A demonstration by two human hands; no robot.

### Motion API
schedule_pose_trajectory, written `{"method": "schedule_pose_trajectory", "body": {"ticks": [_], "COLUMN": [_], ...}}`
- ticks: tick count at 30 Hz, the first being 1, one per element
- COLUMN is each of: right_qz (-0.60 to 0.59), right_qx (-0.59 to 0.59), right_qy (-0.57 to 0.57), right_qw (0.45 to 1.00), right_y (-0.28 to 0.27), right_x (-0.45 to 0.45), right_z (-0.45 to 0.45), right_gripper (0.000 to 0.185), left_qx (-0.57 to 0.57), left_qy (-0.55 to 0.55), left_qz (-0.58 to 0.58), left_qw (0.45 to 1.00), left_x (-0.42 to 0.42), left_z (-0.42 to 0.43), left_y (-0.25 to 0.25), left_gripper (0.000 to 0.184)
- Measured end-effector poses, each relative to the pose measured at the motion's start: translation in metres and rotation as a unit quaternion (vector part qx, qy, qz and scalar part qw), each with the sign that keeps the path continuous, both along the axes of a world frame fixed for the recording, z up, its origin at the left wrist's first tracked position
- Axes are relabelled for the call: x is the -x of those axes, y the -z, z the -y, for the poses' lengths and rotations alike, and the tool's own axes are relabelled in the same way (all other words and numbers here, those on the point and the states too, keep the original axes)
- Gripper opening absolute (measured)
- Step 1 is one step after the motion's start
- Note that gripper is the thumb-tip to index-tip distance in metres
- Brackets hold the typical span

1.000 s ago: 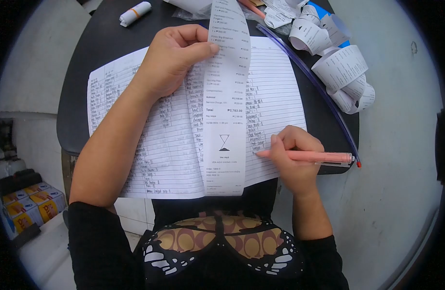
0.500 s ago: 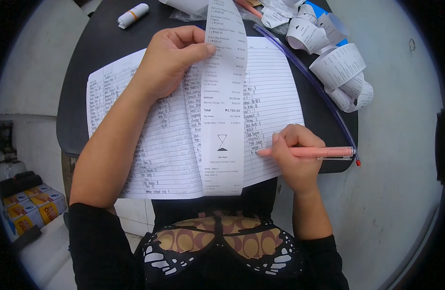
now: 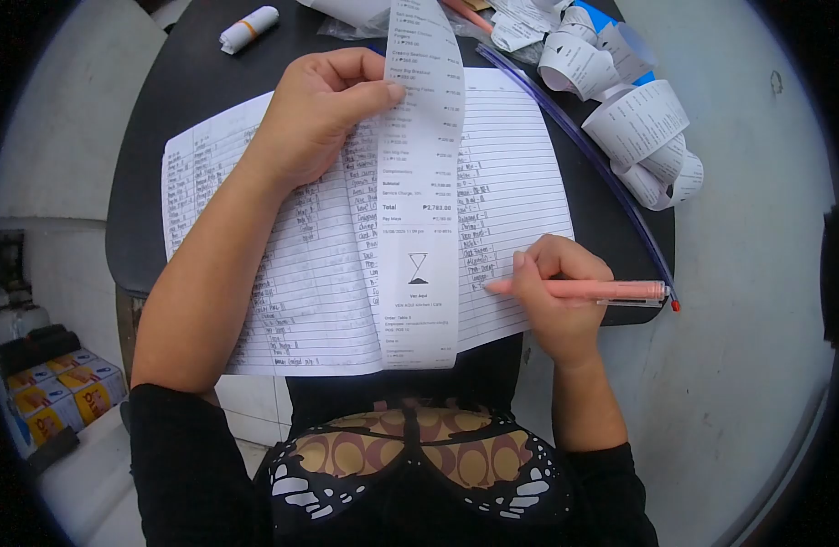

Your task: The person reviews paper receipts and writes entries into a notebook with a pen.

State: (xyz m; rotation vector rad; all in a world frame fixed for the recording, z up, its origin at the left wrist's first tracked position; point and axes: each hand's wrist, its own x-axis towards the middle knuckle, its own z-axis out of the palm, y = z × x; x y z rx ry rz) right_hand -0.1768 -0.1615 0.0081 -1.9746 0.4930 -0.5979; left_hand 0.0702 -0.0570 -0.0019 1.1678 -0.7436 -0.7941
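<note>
My left hand (image 3: 333, 114) pinches the left edge of a long printed receipt (image 3: 419, 191) between thumb and fingers. The receipt hangs down over the middle of an open lined notebook (image 3: 520, 118), its lower end reaching the notebook's front edge. Handwritten lists fill much of both pages. A pink pen (image 3: 606, 289) is gripped in my right hand (image 3: 561, 296), which rests at the lower right of the right page. The pen's tip lies at the handwriting close to the receipt's right side.
A dark table (image 3: 146, 201) carries the notebook. Curled receipts (image 3: 638, 118) pile up at the back right, beside a long purple strip (image 3: 602, 169) with a red end. A rolled paper with an orange band (image 3: 249, 30) lies at the back left. Yellow-and-white boxes (image 3: 64, 392) stand below left.
Almost nothing differs. Both hands keep their hold and place, and the receipt and notebook stay where they were, apart from a very slight shift of the view.
</note>
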Motion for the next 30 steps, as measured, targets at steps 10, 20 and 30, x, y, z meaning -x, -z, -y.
{"method": "schedule_pose_trajectory", "body": {"ticks": [10, 20, 30], "right_qz": [0.009, -0.001, 0.01], "right_qx": [0.0, 0.013, 0.008], "right_qy": [0.008, -0.006, 0.002], "right_qw": [1.0, 1.0, 1.0], "right_y": [-0.0009, -0.0018, -0.0013], "right_x": [-0.0003, 0.0007, 0.0005], "right_z": [0.0004, 0.0017, 0.0016], "right_gripper": [0.028, 0.028, 0.028], "left_qx": [-0.008, 0.005, 0.001], "left_qy": [0.022, -0.002, 0.002], "left_qz": [0.015, -0.004, -0.003], "left_qw": [1.0, 1.0, 1.0], "left_x": [-0.0008, 0.0022, 0.0007], "left_z": [-0.0018, 0.0002, -0.0006], "left_y": [-0.0025, -0.0022, -0.0017], "left_gripper": [0.008, 0.011, 0.013]}}
